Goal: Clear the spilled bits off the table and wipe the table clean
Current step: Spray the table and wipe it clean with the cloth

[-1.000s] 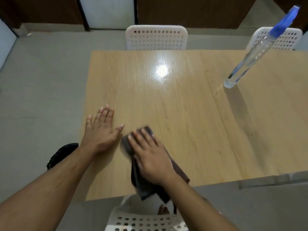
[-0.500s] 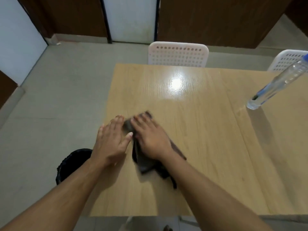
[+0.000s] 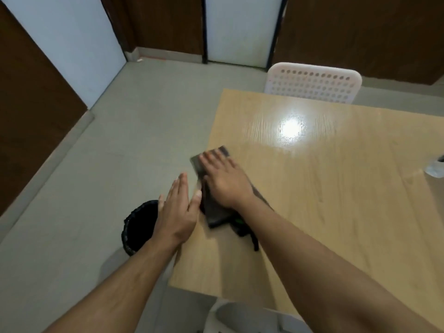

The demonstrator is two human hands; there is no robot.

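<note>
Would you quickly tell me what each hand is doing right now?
Left hand: open, fingers straight, at the table's left edge, holding nothing.
Right hand: open, pressing flat on the dark cloth.

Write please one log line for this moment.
right hand: flat on dark cloth, at table left edge | left hand: open, beside that edge | black bin: on floor below

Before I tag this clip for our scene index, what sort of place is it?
Probably a plain meeting or dining room: a wooden laminate table with a white perforated plastic chair drawn up to it, a black wastebasket on the grey floor, and brown wall panels behind.
</note>
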